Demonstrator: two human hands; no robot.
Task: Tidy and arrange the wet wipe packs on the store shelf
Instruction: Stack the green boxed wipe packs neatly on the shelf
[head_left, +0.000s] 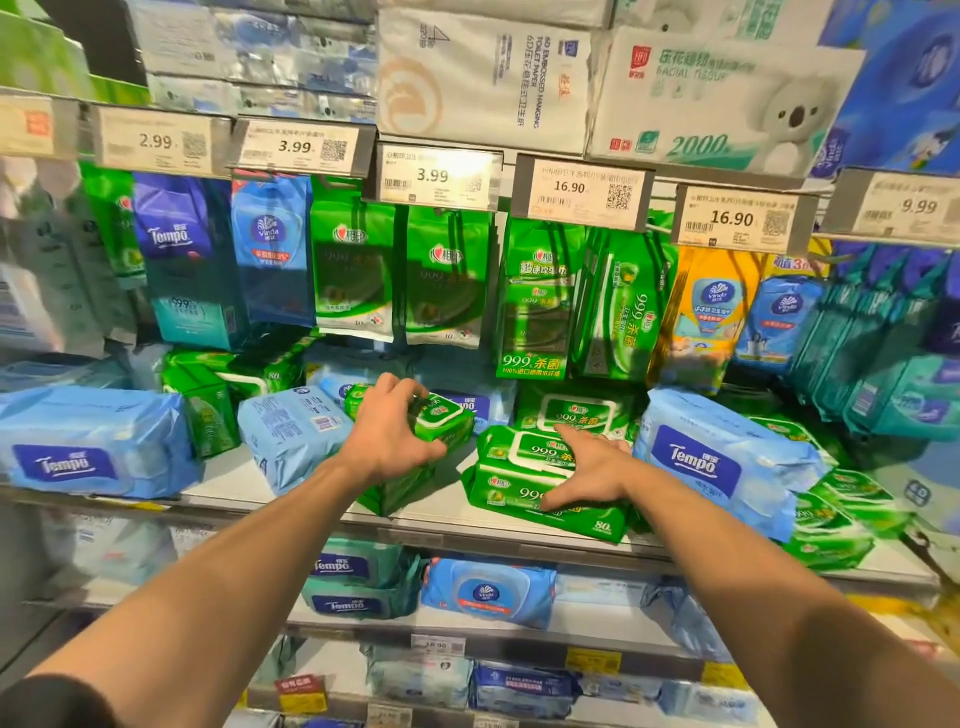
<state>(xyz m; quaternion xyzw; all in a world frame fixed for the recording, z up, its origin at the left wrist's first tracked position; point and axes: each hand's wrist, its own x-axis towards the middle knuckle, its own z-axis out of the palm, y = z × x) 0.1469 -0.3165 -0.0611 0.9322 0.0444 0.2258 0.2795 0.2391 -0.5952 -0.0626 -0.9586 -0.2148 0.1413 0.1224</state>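
Glossy green plastic wet wipe packs (545, 499), crinkly blue plastic-film pack (93, 441), smooth matt shelf (441, 519), paper price tags (441, 176)

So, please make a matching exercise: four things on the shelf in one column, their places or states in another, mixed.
1. left hand
2. right hand
3. yellow pack
4. 3.99 tag

a. hangs under a 16.90 tag
b. grips a small green pack
c. lies flat on stacked green packs
d. clipped above hanging green packs

Pairs: 1-b, 2-c, 3-a, 4-d
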